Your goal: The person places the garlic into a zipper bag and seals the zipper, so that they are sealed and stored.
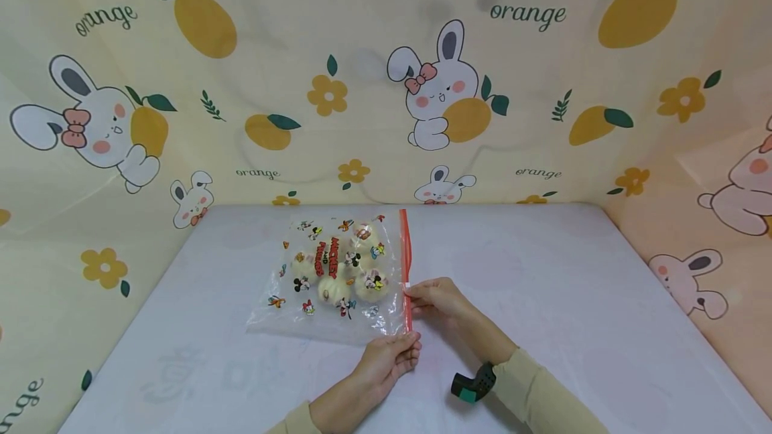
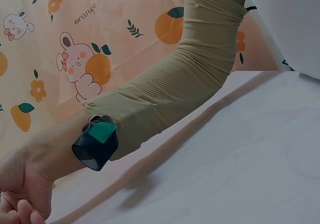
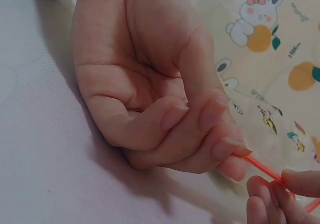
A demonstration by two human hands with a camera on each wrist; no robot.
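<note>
A clear zip bag (image 1: 271, 317) with "Mickey and Friends" cartoon print lies flat on the table, its red zip strip (image 1: 405, 246) on the right side. Inside are several pale, rounded, ridged pieces (image 1: 333, 291) that look like garlic bulbs. My left hand (image 1: 386, 362) pinches the near end of the strip between thumb and fingers. Farther up the strip, my right hand (image 1: 443, 300) pinches it at the small white slider (image 1: 406, 285). In the right wrist view, the left hand (image 3: 155, 83) fills the middle, and right-hand fingers (image 3: 280, 204) grip the red strip beside it.
The white-covered table (image 1: 543, 286) extends around the bag. A cream curtain (image 1: 362, 19) printed with rabbits and oranges stands behind and at both sides. A black wrist camera (image 1: 473, 384) with a green patch sits at the right sleeve's cuff.
</note>
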